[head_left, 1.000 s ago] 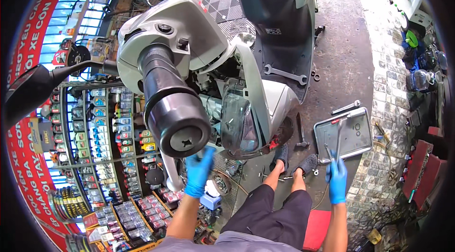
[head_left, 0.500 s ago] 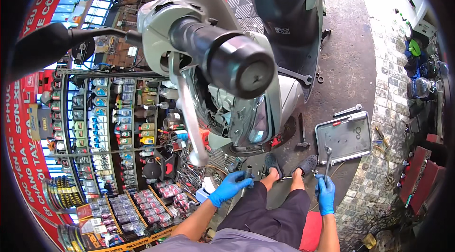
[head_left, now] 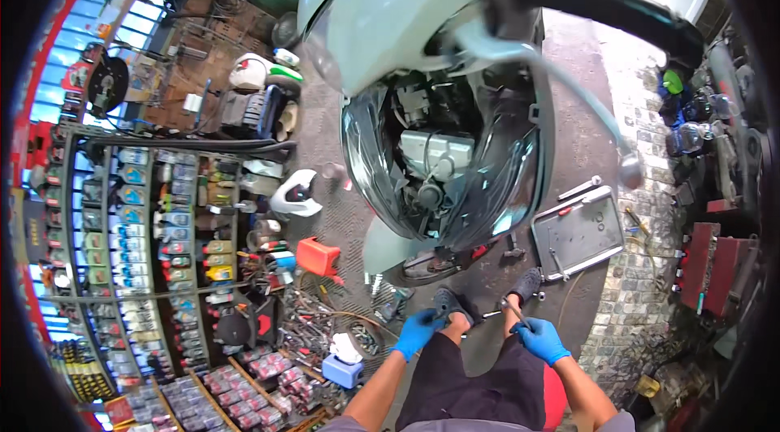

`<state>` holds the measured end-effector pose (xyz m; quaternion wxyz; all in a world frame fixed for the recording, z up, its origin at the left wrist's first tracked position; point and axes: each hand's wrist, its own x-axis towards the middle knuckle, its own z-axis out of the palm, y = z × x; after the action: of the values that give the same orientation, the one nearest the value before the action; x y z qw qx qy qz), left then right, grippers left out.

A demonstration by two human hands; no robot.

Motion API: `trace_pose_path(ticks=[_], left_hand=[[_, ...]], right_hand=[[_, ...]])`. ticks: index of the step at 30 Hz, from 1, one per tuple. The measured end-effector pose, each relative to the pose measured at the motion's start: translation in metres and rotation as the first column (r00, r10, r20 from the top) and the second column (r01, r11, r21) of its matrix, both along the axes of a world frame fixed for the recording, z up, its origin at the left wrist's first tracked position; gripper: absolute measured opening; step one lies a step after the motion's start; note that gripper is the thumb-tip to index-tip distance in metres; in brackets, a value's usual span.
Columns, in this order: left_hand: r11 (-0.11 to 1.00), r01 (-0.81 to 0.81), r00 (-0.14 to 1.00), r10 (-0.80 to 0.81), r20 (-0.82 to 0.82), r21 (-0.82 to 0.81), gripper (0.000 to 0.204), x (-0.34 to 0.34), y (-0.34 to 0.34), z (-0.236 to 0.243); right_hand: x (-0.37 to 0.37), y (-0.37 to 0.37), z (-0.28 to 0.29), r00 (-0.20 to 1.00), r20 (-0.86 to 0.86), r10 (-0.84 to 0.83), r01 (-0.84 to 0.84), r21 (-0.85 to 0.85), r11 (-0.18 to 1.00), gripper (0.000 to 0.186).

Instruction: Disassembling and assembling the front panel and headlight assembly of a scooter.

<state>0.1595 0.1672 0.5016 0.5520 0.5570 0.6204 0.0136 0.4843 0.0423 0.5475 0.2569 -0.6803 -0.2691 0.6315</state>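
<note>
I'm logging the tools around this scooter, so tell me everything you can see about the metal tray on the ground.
The metal tray is a shallow, grey, roughly rectangular pan with a raised rim, looking like bare sheet metal. It lies flat on the concrete floor, to the right of the scooter's front wheel and beside the cobbled strip. A few small dark parts sit inside it, too small to identify. Long tools rest along its upper and lower edges. Neither gloved hand touches it; the right hand is nearer, holding a thin tool.

Left hand (head_left: 417, 331) in blue glove, forearm up from lower edge, fingers curled loosely near left knee, right hand (head_left: 540, 340) blue-gloved, fingers closed round a thin tool, forearm angled in from lower right, both arms bare, knees bent
</note>
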Motion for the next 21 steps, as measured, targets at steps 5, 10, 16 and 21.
trace_pose_path(ticks=[5,10,16,21], left_hand=[[0.849,0.526,0.848,-0.52,-0.1,0.048,0.038,0.017,0.0,-0.117],[0.794,0.605,0.747,-0.592,-0.303,-0.06,0.025,0.015,-0.003,-0.254],[0.827,0.555,0.8,-0.561,-0.215,-0.09,0.031,0.047,-0.029,-0.337],[0.989,0.04,0.991,-0.021,-0.129,0.144,0.05,-0.023,-0.057,-0.341]], right_hand=[[-0.024,-0.042,-0.014,0.968,0.247,0.049,-0.025,-0.099,0.995,0.026],[-0.069,-0.064,-0.047,0.993,0.119,-0.024,0.07,-0.398,0.915,0.03],[-0.052,-0.093,-0.077,0.985,0.175,-0.001,0.096,-0.539,0.837,0.033],[-0.022,-0.082,-0.051,0.911,0.409,-0.053,0.24,-0.421,0.875,0.028]])
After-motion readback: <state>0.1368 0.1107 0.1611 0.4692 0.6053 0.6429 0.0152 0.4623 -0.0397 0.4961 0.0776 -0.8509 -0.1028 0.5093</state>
